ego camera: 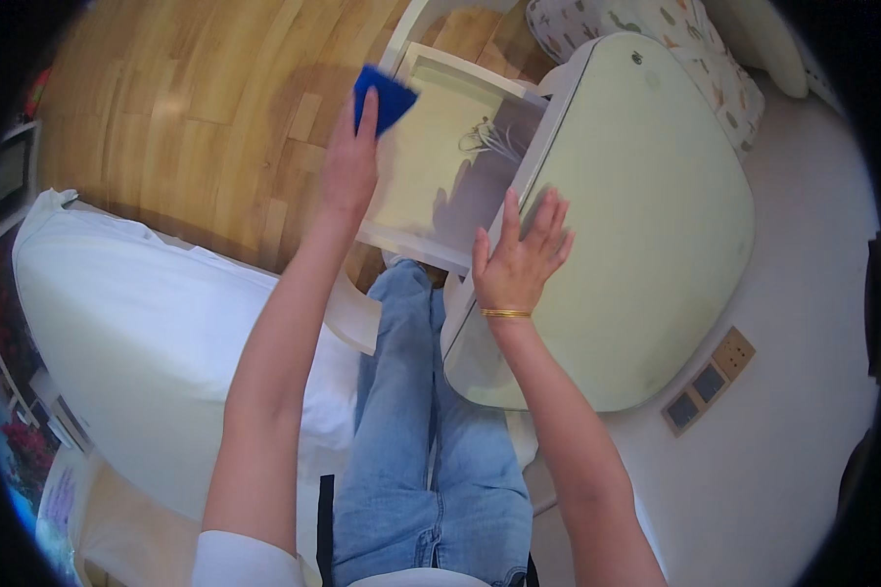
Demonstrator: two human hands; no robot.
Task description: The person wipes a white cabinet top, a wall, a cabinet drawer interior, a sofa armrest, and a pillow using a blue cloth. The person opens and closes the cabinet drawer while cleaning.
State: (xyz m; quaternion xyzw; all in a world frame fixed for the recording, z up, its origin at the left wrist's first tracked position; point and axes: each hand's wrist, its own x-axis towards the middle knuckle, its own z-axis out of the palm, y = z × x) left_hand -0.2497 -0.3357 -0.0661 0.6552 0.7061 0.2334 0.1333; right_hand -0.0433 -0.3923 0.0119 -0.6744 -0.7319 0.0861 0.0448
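My left hand grips a folded blue cloth over the front edge of a pulled-out drawer. The drawer is pale, and a bundle of white cables lies inside it near the cabinet. Spread flat, my right hand rests on the glass-covered top of a rounded cream table, close to its front edge. A gold bracelet circles that wrist. Shadow covers the inner part of the drawer.
A bed with a white sheet lies at the left. Wooden flooring stretches beyond it. A wall panel with switches and a socket is at the right. A patterned fabric item stands behind the table.
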